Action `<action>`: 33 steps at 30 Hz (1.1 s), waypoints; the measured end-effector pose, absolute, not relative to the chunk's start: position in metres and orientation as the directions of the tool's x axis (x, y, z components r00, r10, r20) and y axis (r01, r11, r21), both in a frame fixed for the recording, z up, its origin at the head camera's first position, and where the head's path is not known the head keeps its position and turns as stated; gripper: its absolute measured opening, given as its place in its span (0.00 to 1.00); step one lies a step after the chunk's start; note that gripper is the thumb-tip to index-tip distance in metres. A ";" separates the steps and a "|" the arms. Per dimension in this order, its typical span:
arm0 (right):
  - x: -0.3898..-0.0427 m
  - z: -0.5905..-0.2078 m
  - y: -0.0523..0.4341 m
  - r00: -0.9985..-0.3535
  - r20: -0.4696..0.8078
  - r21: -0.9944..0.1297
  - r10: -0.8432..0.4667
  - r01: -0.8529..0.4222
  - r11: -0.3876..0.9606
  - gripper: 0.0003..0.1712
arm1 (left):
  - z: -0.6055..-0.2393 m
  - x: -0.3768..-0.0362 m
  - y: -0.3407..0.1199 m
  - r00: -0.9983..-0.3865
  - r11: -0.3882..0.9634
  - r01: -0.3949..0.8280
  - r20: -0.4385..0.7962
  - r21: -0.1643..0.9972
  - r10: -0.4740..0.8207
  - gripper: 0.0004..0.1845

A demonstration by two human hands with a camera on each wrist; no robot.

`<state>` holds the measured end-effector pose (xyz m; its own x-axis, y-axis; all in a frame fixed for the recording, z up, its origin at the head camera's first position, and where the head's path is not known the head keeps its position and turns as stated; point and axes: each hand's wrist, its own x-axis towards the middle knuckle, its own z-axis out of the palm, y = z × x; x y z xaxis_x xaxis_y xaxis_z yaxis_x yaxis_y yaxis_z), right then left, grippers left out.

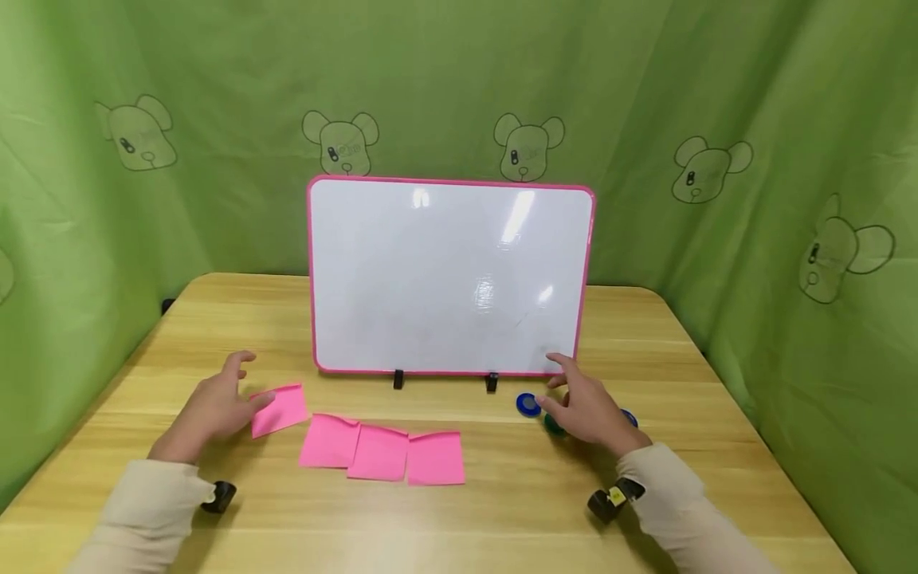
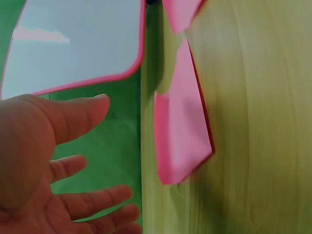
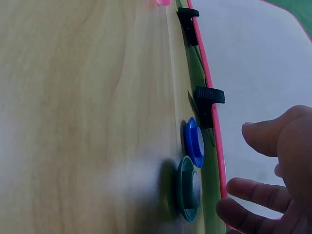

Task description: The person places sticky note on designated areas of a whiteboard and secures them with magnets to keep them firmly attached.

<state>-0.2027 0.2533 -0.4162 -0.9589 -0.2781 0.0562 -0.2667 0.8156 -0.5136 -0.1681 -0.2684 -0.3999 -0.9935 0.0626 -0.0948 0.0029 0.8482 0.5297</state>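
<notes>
A pink-framed whiteboard (image 1: 450, 275) is stood upright on two small black clip feet near the middle of a pale wooden table (image 1: 717, 446), with green cartoon-bear fabric hung behind it. In front of the board's left corner, the left hand (image 1: 215, 406) is held with fingers spread and relaxed; nothing is gripped, though its fingertips are just beside, perhaps touching, a tilted pink sticky note (image 1: 280, 410). Three more pink notes (image 1: 382, 450), thin, square and overlapping in a row, are laid before the board's lower edge. By the board's right corner, the right hand (image 1: 584, 410) is hovered open above round plastic magnets: a blue magnet (image 1: 527, 404), a green magnet (image 3: 187, 189) beside it, and another blue one partly hidden behind the hand.

The paper is light and slightly curled, so a corner could be creased or a neighbouring note dragged along. The smooth, glossy discs could be flicked away, and the lightly propped board might be tipped by a knock.
</notes>
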 end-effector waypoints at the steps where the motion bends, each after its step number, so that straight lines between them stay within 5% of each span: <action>1: -0.204 -0.417 0.252 -0.957 0.055 -0.514 -0.285 -0.272 0.814 0.42 | -0.400 -0.169 -0.270 -0.993 0.854 0.008 -0.097 0.521 0.068 0.40; 20: -0.207 -0.425 0.243 -0.938 -0.050 -0.457 -0.343 -0.284 0.843 0.29 | -0.415 -0.175 -0.276 -0.972 0.894 0.072 -0.169 0.443 0.162 0.26; 33: -0.208 -0.424 0.242 -0.934 -0.058 -0.463 -0.354 -0.289 0.838 0.28 | -0.418 -0.177 -0.279 -0.974 0.892 0.095 -0.145 0.442 0.175 0.27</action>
